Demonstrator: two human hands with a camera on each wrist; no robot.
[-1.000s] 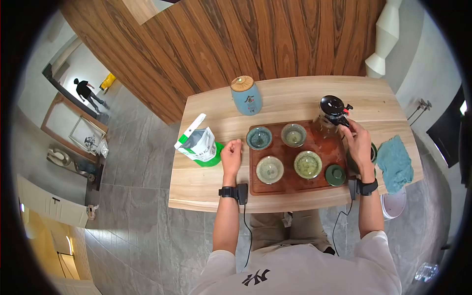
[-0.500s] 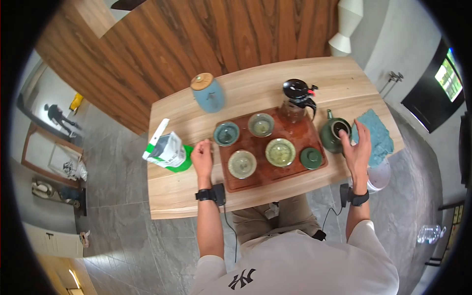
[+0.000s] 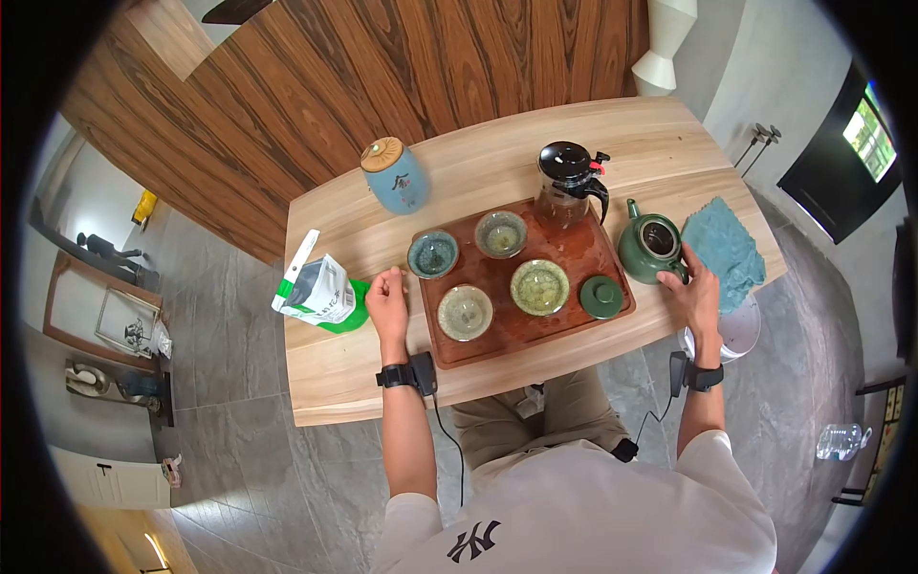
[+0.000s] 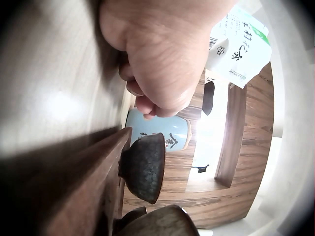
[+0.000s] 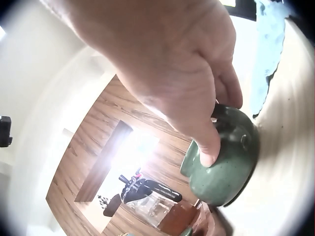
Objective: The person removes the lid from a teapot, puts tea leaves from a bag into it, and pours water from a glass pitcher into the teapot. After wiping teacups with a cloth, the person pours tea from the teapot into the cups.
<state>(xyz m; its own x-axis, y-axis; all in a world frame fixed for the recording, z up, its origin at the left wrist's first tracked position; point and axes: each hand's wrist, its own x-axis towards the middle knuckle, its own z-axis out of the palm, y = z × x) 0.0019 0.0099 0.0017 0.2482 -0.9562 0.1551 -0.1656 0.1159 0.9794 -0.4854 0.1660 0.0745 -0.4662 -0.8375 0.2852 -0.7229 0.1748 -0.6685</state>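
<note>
My right hand (image 3: 698,292) grips the green teapot (image 3: 636,260) by its handle side. In the right wrist view the thumb (image 5: 209,155) presses on the pot's body and the other fingers bend behind the handle. The teapot stands uncovered on the table, right of the wooden tray (image 3: 512,333); its green lid (image 3: 601,298) lies on the tray's right front. My left hand (image 3: 387,306) rests on the table with loosely curled fingers and nothing in it, between the green-and-white bag (image 3: 325,292) and the tray. Several teacups (image 3: 539,287) stand on the tray.
A glass pot (image 3: 562,203) with a black lid and handle stands at the tray's back right corner. The blue jar (image 3: 396,182) with a wooden lid is at the back left. A teal cloth (image 3: 724,251) hangs over the table's right edge above a white bucket (image 3: 741,330).
My right hand has let go of the glass pot's handle, moved right and toward me, and taken hold of the green teapot. The left hand has stayed beside the tray. The head view has shifted.
</note>
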